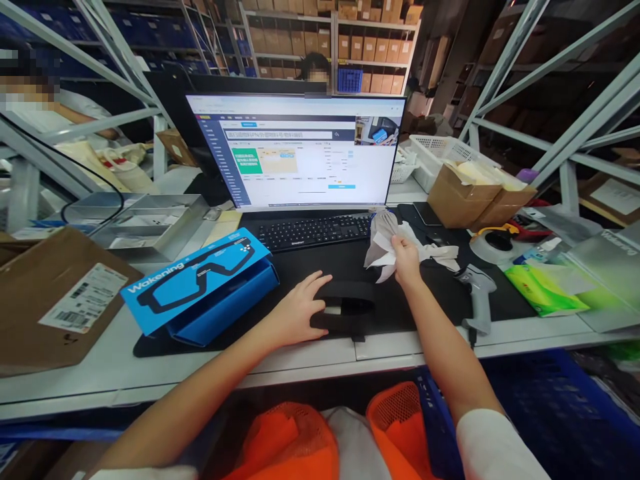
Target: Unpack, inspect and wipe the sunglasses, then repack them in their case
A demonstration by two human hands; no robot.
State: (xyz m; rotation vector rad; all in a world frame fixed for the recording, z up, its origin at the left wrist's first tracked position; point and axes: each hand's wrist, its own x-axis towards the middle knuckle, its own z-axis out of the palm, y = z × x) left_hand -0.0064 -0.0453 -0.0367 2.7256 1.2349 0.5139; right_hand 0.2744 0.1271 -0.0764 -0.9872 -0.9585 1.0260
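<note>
My right hand (pixel 407 260) is closed on a crumpled whitish wrapping sheet (pixel 385 243), holding it above the desk mat in front of the keyboard. Stretched out with its fingers apart, my left hand (pixel 297 310) is at the left end of a black curved object (pixel 353 297), which resembles a band or eyewear. Whether the fingertips touch it is hard to tell against the dark mat. Left of that hand, a blue box (pixel 225 303) with its flap raised reads "Wakening" and bears a picture of a black looped outline.
A monitor (pixel 310 160) stands behind a keyboard (pixel 315 230). On the right are a grey barcode scanner (pixel 480 297), a green packet (pixel 545 290), a tape roll (pixel 493 245) and cardboard boxes (pixel 463 200). A brown carton (pixel 55 307) sits far left. Two other people are beyond the desk.
</note>
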